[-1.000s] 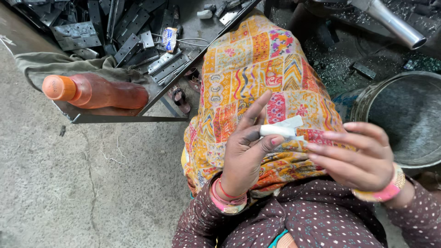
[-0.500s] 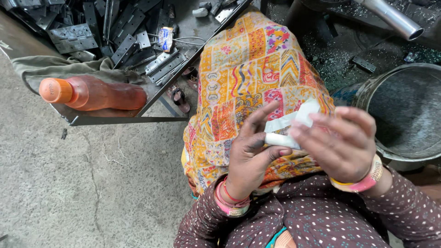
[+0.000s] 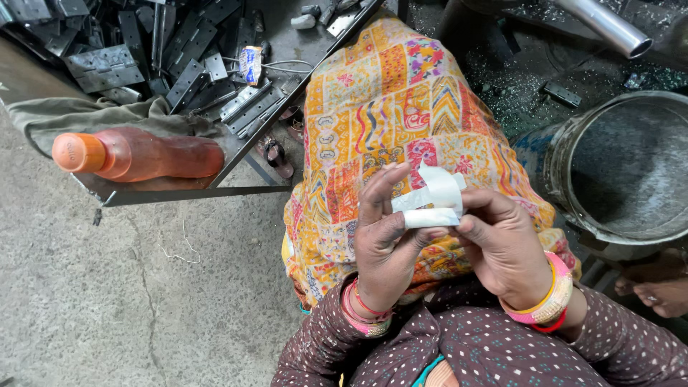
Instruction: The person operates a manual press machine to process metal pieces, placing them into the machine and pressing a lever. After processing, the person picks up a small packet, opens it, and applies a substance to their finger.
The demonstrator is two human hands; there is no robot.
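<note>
Both hands hold a small white strip of tape (image 3: 430, 204) above a patterned orange cloth (image 3: 401, 107). The left hand (image 3: 387, 247) pinches it, and the right hand (image 3: 502, 244) grips its end (fingers curled).

Both forearms come up from the bottom edge, in dark dotted sleeves, and the hands meet in front of the body over the lap. The left hand (image 3: 387, 240) shows its back to the camera; its fingers (image 3: 374, 193) point upward and a little apart, and the thumb presses toward the right hand. The right hand (image 3: 502, 240) also shows its back, with fingers curled inward and the fingertips touching the left ones. Both hands pinch one small white piece (image 3: 430, 204) between them. Bangles sit on both wrists, pink and gold.
</note>
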